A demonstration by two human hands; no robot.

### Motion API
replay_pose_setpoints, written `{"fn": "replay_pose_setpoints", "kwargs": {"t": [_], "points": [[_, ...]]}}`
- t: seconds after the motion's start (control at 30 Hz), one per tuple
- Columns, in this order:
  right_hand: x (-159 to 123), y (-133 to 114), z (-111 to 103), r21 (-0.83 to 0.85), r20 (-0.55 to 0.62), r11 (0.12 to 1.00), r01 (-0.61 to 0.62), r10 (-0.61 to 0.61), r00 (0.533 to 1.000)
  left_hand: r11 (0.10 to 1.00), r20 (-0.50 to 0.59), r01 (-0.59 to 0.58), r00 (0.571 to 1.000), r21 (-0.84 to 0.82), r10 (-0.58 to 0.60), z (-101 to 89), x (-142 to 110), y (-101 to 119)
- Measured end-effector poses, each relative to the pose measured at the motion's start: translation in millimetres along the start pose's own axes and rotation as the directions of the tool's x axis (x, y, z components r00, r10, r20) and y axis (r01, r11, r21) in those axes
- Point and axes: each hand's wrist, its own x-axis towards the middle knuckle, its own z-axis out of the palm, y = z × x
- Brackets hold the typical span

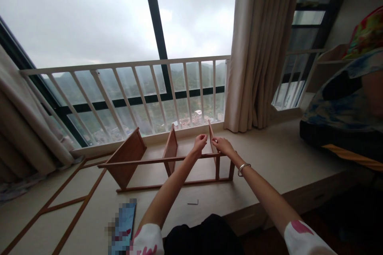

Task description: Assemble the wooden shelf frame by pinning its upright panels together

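Observation:
A brown wooden shelf frame (185, 158) lies on its side on the pale ledge, with three boards standing up from it. My left hand (200, 144) is above the frame's upper rail, between the middle board (171, 147) and the right board (211, 132). Its fingers are curled into a pinch, and whatever they may hold is too small to make out. Across the right board, my right hand (223, 146) has its fingertips pinched close to the board's face. What sits in that pinch is hidden. An Allen key (193, 202) lies on the ledge in front of the frame.
A separate ladder-like wooden frame (64, 204) lies flat at the left. Near my left arm is a phone-like flat object (123, 227), partly pixelated. Behind stand a white railing (131, 65) and a beige curtain (257, 55). Another person (350, 87) is at the right.

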Motion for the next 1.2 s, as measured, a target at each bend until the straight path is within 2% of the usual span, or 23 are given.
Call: {"fn": "replay_pose_setpoints", "kwargs": {"t": [0.17,0.3,0.67,1.0,1.2], "points": [[-2.2,0.9,-2.0,-0.011,-0.008,1.000,-0.002,0.002,1.000,0.994,0.077,0.039,0.997,-0.102,-0.031,18.8,15.3,-8.0],[-2.9,-0.9,-5.4,-0.037,0.012,0.999,-0.021,0.021,1.000,0.986,0.118,0.092,0.990,-0.139,-0.076,24.3,19.2,-17.5],[-2.3,-6.1,-6.6,-0.081,0.025,0.993,-0.081,0.084,0.996,0.972,0.180,0.202,0.967,-0.120,-0.179,18.5,23.7,-31.6],[-2.0,-8.5,-5.9,-0.087,0.061,0.995,-0.054,0.060,0.996,0.960,0.177,0.262,0.954,-0.101,-0.242,12.9,24.5,-34.5],[1.6,-7.3,-3.3,-0.073,0.081,0.997,-0.021,0.027,0.996,0.957,0.182,0.264,0.953,-0.118,-0.241,13.9,24.2,-33.0]]}}
